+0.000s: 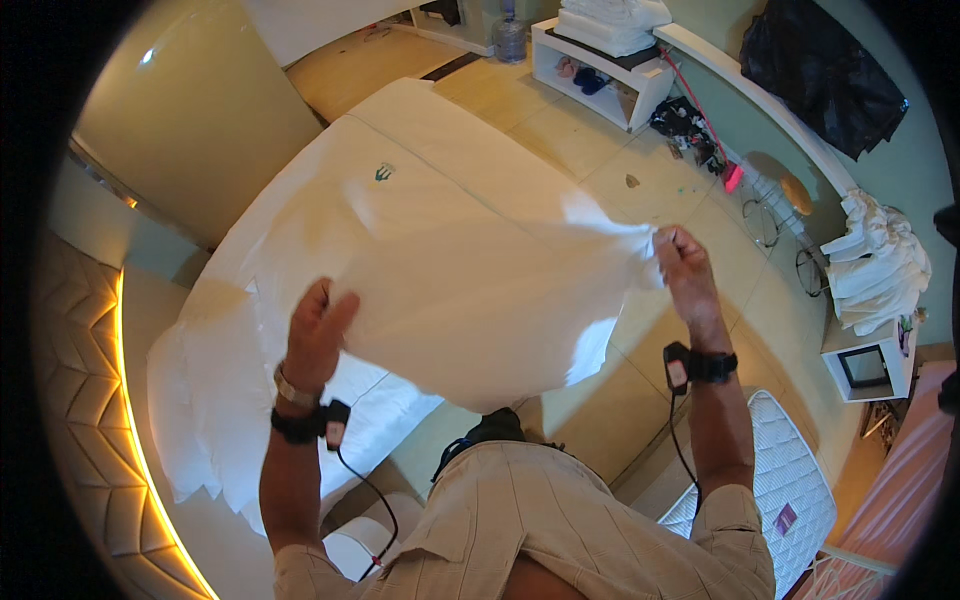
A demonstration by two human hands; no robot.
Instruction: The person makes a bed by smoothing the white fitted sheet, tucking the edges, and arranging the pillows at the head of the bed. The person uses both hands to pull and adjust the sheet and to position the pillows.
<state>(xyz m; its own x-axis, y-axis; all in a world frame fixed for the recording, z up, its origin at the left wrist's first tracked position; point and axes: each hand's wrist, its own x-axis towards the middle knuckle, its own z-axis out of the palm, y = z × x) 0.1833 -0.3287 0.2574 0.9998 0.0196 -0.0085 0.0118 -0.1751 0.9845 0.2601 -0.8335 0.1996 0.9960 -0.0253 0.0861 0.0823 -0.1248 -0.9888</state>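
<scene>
My right hand (pixel 684 274) pinches a gathered corner of a white cloth (pixel 480 307), raised over the floor to the right of the bed. Creases fan out from that grip. The cloth spreads left across the bed, its near edge hanging in front of my waist. My left hand (pixel 315 337) is slightly blurred beside the cloth's left part, thumb and fingers apart, with no bunched fabric visible between them. Below and beyond lies the bed in white bedding (pixel 300 202), bearing a small dark green emblem (pixel 384 172). White pillows (pixel 217 397) lie at its left end.
A padded headboard (pixel 82 420) with a light strip stands left. A quilted mattress (pixel 787 480) is at lower right. Beyond the tiled floor (pixel 555 112) stand a white shelf unit (pixel 645 97), a pink-headed broom (pixel 731 176) and a heap of white fabric (pixel 874 262).
</scene>
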